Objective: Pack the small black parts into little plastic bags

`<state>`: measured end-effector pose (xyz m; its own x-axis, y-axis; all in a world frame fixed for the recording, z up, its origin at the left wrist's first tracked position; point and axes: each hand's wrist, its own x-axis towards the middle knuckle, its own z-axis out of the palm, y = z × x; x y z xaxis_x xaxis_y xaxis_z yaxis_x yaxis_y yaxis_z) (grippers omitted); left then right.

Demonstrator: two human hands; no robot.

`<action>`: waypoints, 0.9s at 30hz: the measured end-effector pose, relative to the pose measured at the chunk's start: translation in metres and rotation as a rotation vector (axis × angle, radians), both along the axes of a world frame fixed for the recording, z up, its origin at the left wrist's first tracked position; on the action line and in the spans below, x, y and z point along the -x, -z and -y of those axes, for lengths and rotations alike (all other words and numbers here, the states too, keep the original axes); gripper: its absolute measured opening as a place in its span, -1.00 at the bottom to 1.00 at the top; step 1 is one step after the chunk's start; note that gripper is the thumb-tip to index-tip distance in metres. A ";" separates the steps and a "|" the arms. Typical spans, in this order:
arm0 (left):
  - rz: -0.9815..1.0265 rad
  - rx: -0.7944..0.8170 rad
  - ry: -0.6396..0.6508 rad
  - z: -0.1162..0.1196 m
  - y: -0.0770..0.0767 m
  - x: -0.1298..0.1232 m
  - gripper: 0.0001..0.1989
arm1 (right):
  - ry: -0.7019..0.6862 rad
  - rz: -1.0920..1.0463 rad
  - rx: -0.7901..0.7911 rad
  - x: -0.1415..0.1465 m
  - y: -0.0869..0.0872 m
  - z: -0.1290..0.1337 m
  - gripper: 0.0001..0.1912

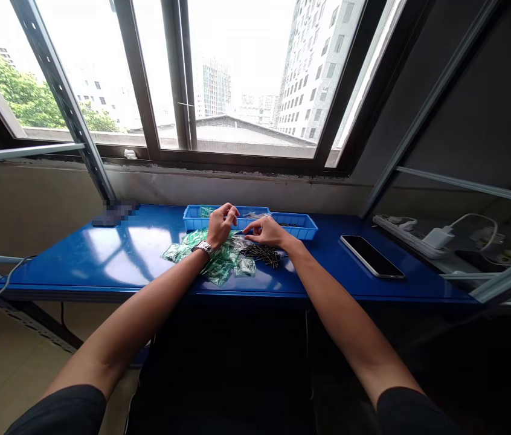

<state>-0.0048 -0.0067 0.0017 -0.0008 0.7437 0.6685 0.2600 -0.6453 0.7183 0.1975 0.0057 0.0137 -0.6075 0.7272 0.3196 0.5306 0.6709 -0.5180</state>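
Note:
My left hand (221,225), with a metal watch (204,247) on its wrist, is above the pile of small green plastic bags (219,266), before the left blue tray (250,212). Its fingers are curled together; anything in them is too small to make out. Close by on the right, my right hand (265,232) hangs over the bags and the heap of dark screws (264,254). Its thumb and index finger come together in a pinch, and what they hold cannot be made out. The two hands are apart.
Behind the heap stands a second blue tray (303,229) with dark small parts. To the right lies a smartphone (372,256), beyond it a power strip with a white charger (438,237). Metal shelf posts flank the blue table (115,266); a window is behind.

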 end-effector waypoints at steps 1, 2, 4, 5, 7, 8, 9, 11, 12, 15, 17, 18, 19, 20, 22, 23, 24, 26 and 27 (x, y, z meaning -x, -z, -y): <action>-0.001 0.000 0.001 0.000 0.000 0.000 -0.67 | -0.001 0.005 0.015 0.000 0.001 0.000 -0.74; -0.002 0.000 0.003 0.000 0.000 0.000 -0.67 | 0.001 0.017 0.023 0.000 0.002 -0.001 -0.75; -0.002 0.001 0.006 0.000 0.000 0.000 -0.67 | 0.009 0.044 0.022 0.001 0.004 -0.003 -0.78; -0.001 0.003 0.006 0.000 0.000 0.000 -0.67 | 0.014 0.048 0.010 0.001 0.004 -0.003 -0.80; -0.002 0.008 0.004 0.001 -0.001 0.000 -0.67 | 0.014 0.033 -0.021 0.001 0.006 -0.005 -0.81; -0.003 0.010 0.003 0.001 -0.001 0.000 -0.67 | 0.009 0.018 -0.037 0.000 0.006 -0.005 -0.80; -0.004 0.009 0.002 0.001 -0.001 0.000 -0.67 | 0.004 -0.003 -0.048 0.000 0.005 -0.005 -0.78; -0.007 0.003 0.001 0.001 -0.001 0.000 -0.67 | 0.007 -0.075 -0.062 0.001 0.004 -0.004 -0.74; -0.009 -0.001 -0.002 0.001 -0.001 0.000 -0.67 | 0.020 -0.126 -0.064 0.001 0.003 -0.003 -0.73; -0.026 -0.014 -0.029 0.002 -0.002 0.000 -0.68 | 0.098 -0.299 -0.049 0.003 -0.001 0.000 -0.72; -0.037 -0.024 -0.054 0.002 -0.003 0.000 -0.68 | 0.137 -0.402 -0.009 0.004 -0.003 0.001 -0.69; -0.040 -0.029 -0.063 0.003 -0.004 0.000 -0.69 | 0.146 -0.450 0.015 0.004 -0.003 0.002 -0.67; -0.043 -0.033 -0.067 0.003 -0.004 0.001 -0.69 | 0.150 -0.495 0.039 0.004 -0.004 0.002 -0.66; -0.047 -0.036 -0.066 0.004 -0.005 0.001 -0.69 | 0.149 -0.539 0.057 0.004 -0.004 0.002 -0.65; -0.067 -0.035 -0.054 0.004 -0.005 0.001 -0.69 | 0.146 -0.617 0.080 0.004 -0.005 0.001 -0.63; -0.083 -0.030 -0.044 0.004 -0.006 0.001 -0.69 | 0.145 -0.652 0.090 0.004 -0.005 0.001 -0.62; -0.098 -0.022 -0.033 0.004 -0.005 0.001 -0.69 | 0.143 -0.683 0.100 0.004 -0.006 0.001 -0.61; -0.118 -0.004 -0.014 0.002 -0.004 0.000 -0.70 | 0.151 -0.740 0.119 0.004 -0.007 0.000 -0.59; -0.119 0.001 -0.009 0.001 -0.003 0.000 -0.71 | 0.157 -0.761 0.127 0.004 -0.007 0.001 -0.58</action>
<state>-0.0049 -0.0078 0.0043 0.0717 0.7446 0.6636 0.3498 -0.6419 0.6824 0.1932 0.0051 0.0210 -0.1421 0.8452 0.5152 0.0832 0.5288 -0.8446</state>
